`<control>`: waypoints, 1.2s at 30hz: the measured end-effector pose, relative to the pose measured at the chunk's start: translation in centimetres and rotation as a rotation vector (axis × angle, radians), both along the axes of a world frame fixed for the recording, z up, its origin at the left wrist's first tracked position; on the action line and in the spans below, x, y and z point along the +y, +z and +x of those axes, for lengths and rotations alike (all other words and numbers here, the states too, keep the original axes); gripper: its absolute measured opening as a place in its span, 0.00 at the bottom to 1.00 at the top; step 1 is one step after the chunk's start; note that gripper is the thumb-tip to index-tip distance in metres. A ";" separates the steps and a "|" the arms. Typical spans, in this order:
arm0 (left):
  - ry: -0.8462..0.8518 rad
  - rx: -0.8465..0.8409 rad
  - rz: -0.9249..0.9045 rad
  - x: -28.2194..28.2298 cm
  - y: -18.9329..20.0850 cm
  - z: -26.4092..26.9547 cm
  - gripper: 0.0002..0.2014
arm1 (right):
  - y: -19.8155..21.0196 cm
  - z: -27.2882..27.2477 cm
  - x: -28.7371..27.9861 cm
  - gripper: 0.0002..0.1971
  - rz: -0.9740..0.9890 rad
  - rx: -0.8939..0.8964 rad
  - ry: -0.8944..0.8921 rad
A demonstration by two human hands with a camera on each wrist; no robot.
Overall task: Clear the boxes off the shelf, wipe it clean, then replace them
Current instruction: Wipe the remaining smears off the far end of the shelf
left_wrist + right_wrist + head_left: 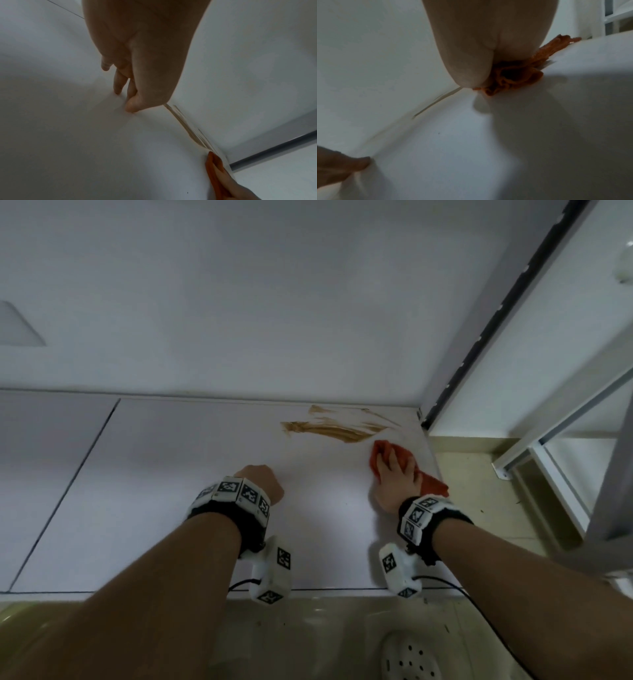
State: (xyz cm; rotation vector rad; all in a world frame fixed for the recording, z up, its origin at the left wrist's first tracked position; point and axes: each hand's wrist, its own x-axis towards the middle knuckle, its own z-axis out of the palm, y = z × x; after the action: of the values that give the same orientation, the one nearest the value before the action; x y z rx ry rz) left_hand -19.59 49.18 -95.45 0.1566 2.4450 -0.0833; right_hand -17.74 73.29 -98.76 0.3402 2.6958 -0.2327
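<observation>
Shelf top, a flat white panel (205, 474), carries brown smeared streaks (329, 429) near its back right corner. Just beside the streaks, the right hand (397, 474) presses spread fingers on a crumpled orange cloth (433, 482). The left hand (262, 482), fingers curled under and holding nothing, rests its fingertips (118, 89) on the bare panel.

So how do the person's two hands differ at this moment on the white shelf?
The right hand presses a crumpled orange cloth onto the white shelf, fingers spread over it; the left hand holds nothing, its fingers curled with the tips on the bare surface. The right hand sits just below the brown smear; the left hand is farther from it. Both rest on the shelf.
</observation>
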 end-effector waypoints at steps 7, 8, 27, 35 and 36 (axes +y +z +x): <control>-0.014 0.008 -0.016 0.0 0.4 0.5 0.20 | 0.2 -3.6 1.1 0.36 -0.008 -0.053 -0.046; -0.031 0.017 -0.021 0.0 0.6 0.6 0.20 | 0.3 -4.3 1.6 0.36 0.005 -0.057 -0.058; -0.094 -0.019 -0.034 -0.1 2.4 1.5 0.22 | 0.2 0.5 -1.2 0.30 0.073 -0.028 -0.236; -0.082 -0.001 -0.025 0.0 3.2 2.5 0.23 | 0.6 -1.8 -5.7 0.37 0.046 -0.120 0.187; -0.082 0.004 -0.022 0.0 3.4 2.5 0.23 | 0.8 -2.4 -5.4 0.37 0.051 -0.129 0.195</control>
State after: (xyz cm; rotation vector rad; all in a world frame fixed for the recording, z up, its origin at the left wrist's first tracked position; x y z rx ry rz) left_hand -17.04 49.19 -92.07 0.2473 2.4406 -0.1464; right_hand -20.17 67.94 -97.94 0.1023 2.5884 -0.0818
